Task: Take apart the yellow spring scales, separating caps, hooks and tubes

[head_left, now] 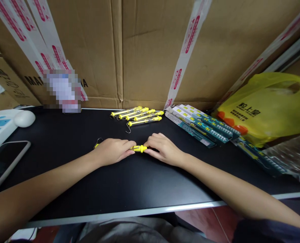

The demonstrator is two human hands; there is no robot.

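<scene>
The yellow tool (139, 148) lies at the middle of the frame on the black table (140, 182), held from both ends. My left hand (113, 152) is closed over its length, with the wire hook poking out on the left. My right hand (164, 148) pinches the yellow cap. Both forearms lie low, angling in from the lower corners. Bare table runs down to the near edge. Above sits a pile of like tools (140, 115), with packaged cards (203, 126) right of it and a phone (5, 162) at far left.
</scene>
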